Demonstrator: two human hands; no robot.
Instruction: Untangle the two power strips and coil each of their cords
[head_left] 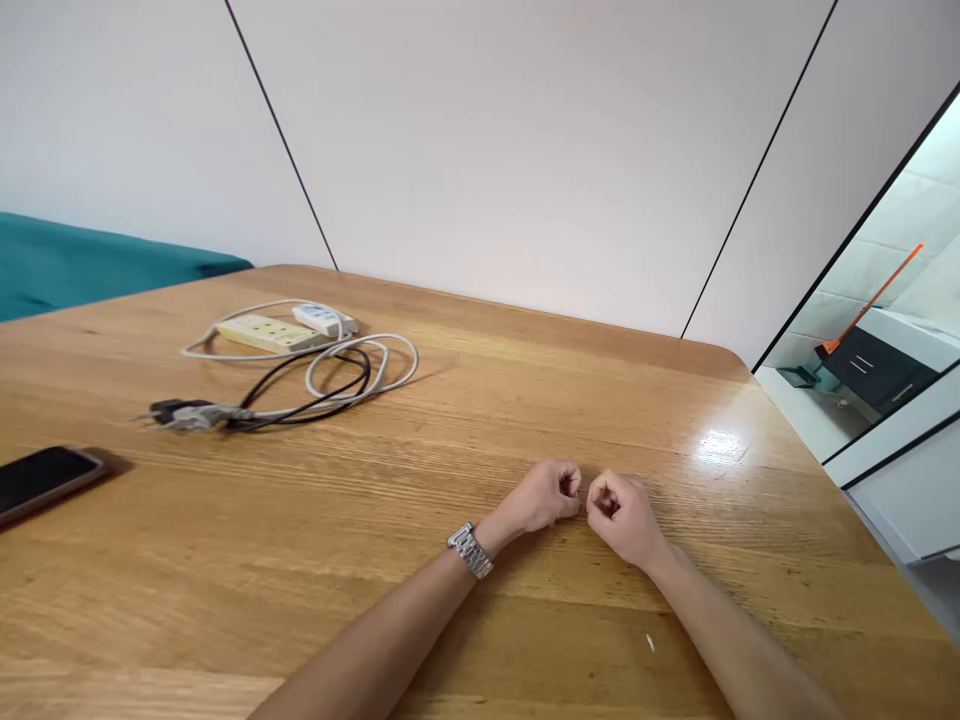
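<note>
The left hand [544,497] and right hand [622,515] rested on the table [525,380], fingers curled closed, nearly touching. They possibly pinched something tiny.

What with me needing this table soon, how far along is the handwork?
Done: nothing visibly finished; the strip and cables lie coiled far off, the phone at the table edge. In hand: left hand and right hand, curled shut, almost meet; anything pinched is too small to see. Left: hard to judge; a white scrap lies by the right forearm.
</note>
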